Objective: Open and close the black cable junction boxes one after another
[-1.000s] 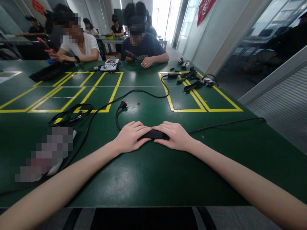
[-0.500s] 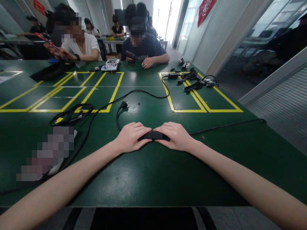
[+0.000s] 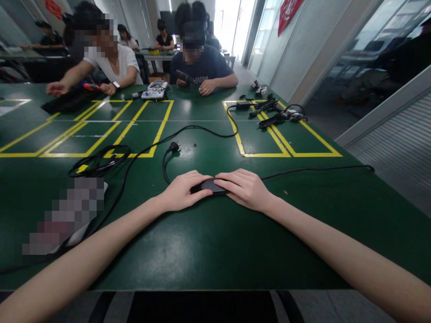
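Both my hands are at a black power adapter low over the green table. My left hand pinches its left end between thumb and fingers. My right hand grips the right end, its fingers lying across the top; the right thumb is mostly hidden. The adapter's broad dark face shows between the hands. From behind my left hand a short cord curves up to a black plug, whose pins point right. A thin black cable runs off to the right from behind my right hand.
Coiled black cable and a blurred-out white-edged item lie at left. Another long cord crosses the table. Black devices with cables sit at back right. Two people work opposite, near a white device and a black tray.
The adapter has rolled so its broad face shows instead of its narrow side. My right fingers have shifted over its top. The person at far left has lowered their hands to the black tray.
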